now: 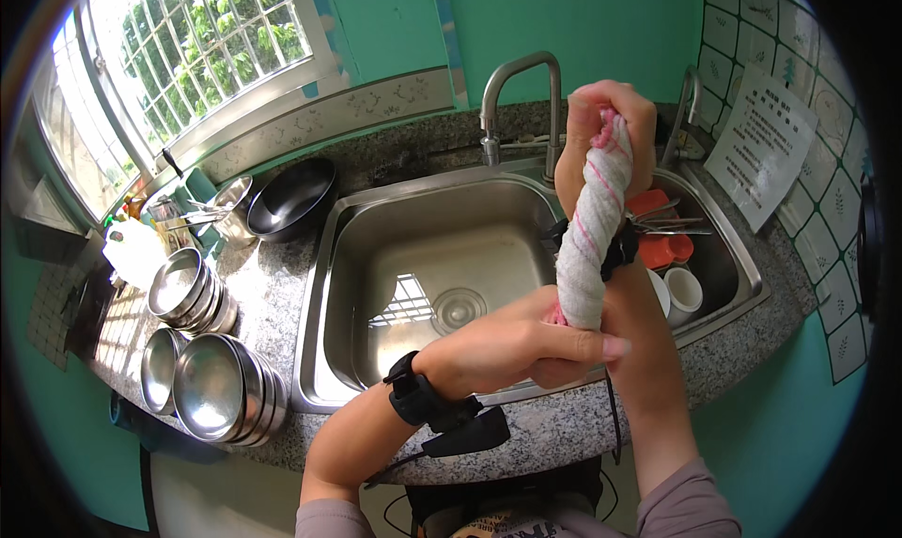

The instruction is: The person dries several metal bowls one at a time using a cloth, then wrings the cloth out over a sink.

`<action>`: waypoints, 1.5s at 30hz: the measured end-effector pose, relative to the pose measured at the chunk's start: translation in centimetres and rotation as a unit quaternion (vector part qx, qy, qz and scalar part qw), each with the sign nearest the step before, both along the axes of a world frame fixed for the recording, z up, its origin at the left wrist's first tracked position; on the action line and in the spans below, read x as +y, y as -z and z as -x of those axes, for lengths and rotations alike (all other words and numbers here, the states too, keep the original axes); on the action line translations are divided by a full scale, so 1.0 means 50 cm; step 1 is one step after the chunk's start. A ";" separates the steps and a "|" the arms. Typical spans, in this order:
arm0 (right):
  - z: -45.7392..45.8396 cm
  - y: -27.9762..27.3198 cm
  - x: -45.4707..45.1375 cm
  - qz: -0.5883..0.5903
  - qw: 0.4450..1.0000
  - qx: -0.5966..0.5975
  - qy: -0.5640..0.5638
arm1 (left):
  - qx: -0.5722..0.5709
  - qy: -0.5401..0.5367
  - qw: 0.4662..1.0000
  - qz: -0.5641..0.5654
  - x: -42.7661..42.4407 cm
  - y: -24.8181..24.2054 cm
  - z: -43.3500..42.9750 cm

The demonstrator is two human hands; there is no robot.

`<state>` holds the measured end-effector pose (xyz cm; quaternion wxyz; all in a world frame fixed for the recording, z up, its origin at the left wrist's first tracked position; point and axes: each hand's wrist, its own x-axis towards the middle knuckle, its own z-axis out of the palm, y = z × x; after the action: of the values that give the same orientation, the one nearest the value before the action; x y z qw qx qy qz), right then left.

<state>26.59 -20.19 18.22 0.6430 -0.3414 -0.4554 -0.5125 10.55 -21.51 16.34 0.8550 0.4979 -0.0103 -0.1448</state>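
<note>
A white cloth with pink edging [593,221] is twisted into a tight roll between my two hands. My left hand [521,337] grips its lower end, near the front rim of the sink. Farther out, my right hand [613,126] is closed around the upper end, beside the curved faucet [521,69]. Beneath the cloth lies the divide between the large stainless steel sink basin [394,256] and a smaller basin [733,277]. Shallow water seems to cover the drain strainer [458,311]. Each wrist wears a black strap.
Stacked steel bowls [229,390] stand on the granite counter [282,277] at left, near a black wok [292,200] and a steel pot [232,203]. Cups [682,291], orange items [652,217] and utensils sit in the smaller basin. A second tap [687,101] rises behind it.
</note>
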 end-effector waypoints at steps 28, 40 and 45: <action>0.023 0.046 0.048 0.426 0.900 0.080 0.046 | -0.135 -0.518 0.479 -0.695 0.231 0.015 0.031; 0.098 0.119 0.083 0.711 0.631 0.158 -0.267 | -0.122 -0.597 0.381 -0.695 0.324 0.059 0.051; 0.108 0.108 0.078 0.775 0.372 0.216 -0.463 | -0.130 -0.579 0.407 -0.694 0.317 0.061 0.042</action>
<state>21.18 -16.30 12.79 0.3102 -0.5253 -0.5862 0.5332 8.45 -5.64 13.28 0.0853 0.8210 0.2734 0.4938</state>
